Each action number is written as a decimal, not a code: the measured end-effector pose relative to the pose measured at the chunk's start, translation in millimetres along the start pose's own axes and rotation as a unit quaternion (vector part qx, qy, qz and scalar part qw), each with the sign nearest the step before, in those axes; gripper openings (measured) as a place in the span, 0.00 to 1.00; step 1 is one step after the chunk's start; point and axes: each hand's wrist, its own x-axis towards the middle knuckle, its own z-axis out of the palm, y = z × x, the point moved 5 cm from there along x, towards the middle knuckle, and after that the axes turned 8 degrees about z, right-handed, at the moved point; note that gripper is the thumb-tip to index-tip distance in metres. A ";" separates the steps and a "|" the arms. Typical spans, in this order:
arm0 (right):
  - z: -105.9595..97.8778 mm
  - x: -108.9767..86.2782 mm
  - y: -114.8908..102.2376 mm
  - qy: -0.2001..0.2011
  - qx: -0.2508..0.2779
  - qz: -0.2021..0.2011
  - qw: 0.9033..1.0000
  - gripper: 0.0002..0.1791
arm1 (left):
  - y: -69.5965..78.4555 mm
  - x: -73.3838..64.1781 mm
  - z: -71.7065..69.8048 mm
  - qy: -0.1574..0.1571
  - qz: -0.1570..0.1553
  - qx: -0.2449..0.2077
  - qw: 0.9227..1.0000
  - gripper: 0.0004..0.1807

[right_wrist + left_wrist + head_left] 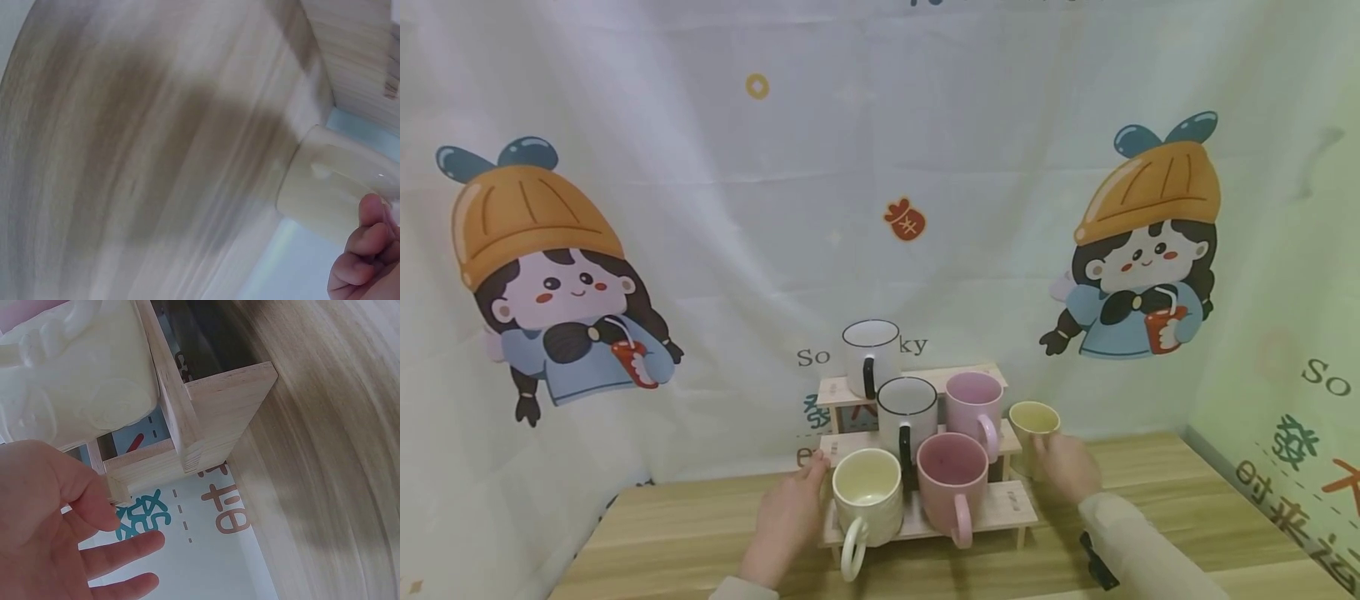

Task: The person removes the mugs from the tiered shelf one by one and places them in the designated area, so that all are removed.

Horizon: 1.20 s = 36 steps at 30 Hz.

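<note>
A three-tier wooden stand (1009,504) holds several mugs. On its bottom tier are a cream mug (868,492) and a dark pink mug (953,479). The middle tier carries a white mug with black rim (907,421) and a lilac mug (973,404); a similar white mug (871,358) stands on top. My left hand (790,512) touches the stand's left side at the middle tier, fingers spread in the left wrist view. Right of the stand, my right hand (1067,467) pinches the handle of a pale yellow mug (331,181). Whether its base touches the table cannot be told.
The stand rests on a wood-grain table (662,533) before a printed cloth backdrop (775,233). Cloth also hangs along both sides. Open gaps show between the stand's tiers.
</note>
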 end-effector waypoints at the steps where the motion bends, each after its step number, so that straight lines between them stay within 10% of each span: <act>1: -1.2 0.5 0.7 -0.002 0.002 0.005 1.000 0.22 | 0.0 -0.2 0.3 -0.001 -0.001 -0.001 1.000 0.27; 36: -49.2 1.9 -34.2 -0.134 -0.024 -0.010 0.991 0.14 | -0.3 0.1 0.4 -0.015 -0.003 -0.002 1.000 0.28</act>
